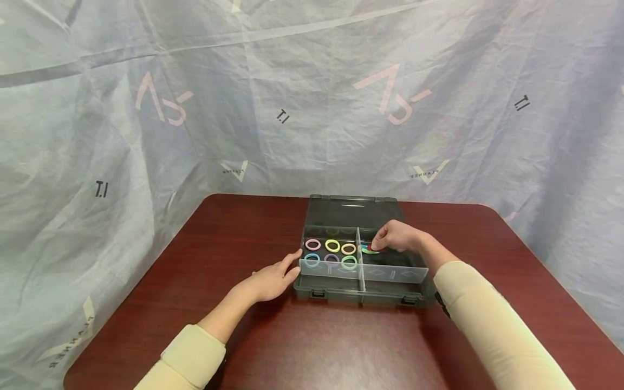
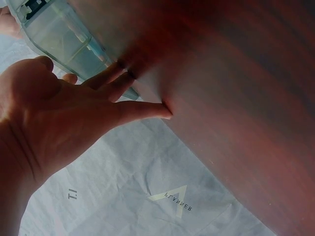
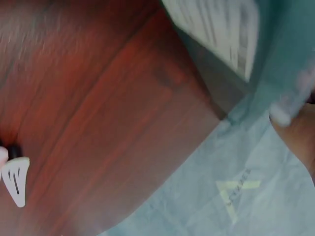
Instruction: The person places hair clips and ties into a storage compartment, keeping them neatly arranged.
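A translucent grey plastic box (image 1: 336,297) stands on the table, its lid (image 1: 353,212) raised at the back. Small hair ties, among them a pink one (image 1: 312,245) and a yellow one (image 1: 332,246), lie in rows in the left compartment. My left hand (image 1: 273,279) has its fingers extended at the box's left side; the left wrist view shows them spread, with fingertips against the tabletop. Over the right compartment, my right hand (image 1: 397,236) pinches a small red piece, mostly hidden by the fingers. Thin green and blue pieces (image 1: 369,251) lie under its fingertips.
An upright divider (image 1: 361,260) splits the box, and a clear strip (image 1: 395,274) crosses its front. The dark red table (image 1: 361,346) meets hanging grey sheeting (image 1: 322,141) at the back and sides. The right wrist view shows a white slotted teardrop-shaped piece (image 3: 16,181).
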Available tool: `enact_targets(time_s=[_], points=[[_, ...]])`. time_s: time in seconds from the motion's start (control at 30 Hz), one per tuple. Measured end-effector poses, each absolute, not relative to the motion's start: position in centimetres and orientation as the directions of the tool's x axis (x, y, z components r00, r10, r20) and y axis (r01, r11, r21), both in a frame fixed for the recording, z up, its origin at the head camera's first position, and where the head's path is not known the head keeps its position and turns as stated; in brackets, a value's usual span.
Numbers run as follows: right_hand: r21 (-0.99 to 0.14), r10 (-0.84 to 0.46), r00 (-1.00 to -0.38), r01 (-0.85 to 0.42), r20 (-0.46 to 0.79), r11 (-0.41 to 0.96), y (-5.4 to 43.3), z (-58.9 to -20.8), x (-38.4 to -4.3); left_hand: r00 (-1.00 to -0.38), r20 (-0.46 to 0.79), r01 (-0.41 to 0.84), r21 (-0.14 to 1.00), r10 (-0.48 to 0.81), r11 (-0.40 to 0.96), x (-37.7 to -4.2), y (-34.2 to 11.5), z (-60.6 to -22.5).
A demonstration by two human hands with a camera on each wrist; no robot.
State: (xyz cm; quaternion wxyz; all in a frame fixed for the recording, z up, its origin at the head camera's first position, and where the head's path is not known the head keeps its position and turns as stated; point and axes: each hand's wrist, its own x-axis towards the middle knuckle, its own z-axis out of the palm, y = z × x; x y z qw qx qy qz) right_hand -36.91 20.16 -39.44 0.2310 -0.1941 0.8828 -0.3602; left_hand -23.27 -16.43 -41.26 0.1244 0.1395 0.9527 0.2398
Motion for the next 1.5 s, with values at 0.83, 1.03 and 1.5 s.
enact_targets(time_s=[0.83, 1.03, 1.5], points=[[-0.622, -0.480, -0.864, -0.294, -0.152, 0.725, 17.9, -42.3, -36.4, -0.931, -0.171, 0.205, 0.485, 0.322, 0.850, -23.4, -16.4, -41.4], [-0.651, -0.469, -0.870, -0.268, -0.153, 0.710, 18.2, -42.2, -36.1, -0.930, -0.173, 0.207, 0.482, 0.323, 0.851, -23.4, -16.4, -41.4], [-0.729, -0.424, -0.899, -0.218, -0.109, 0.649, 21.5, -40.3, -35.7, -0.933, -0.170, 0.200, 0.491, 0.318, 0.848, -23.4, -16.4, -41.4]])
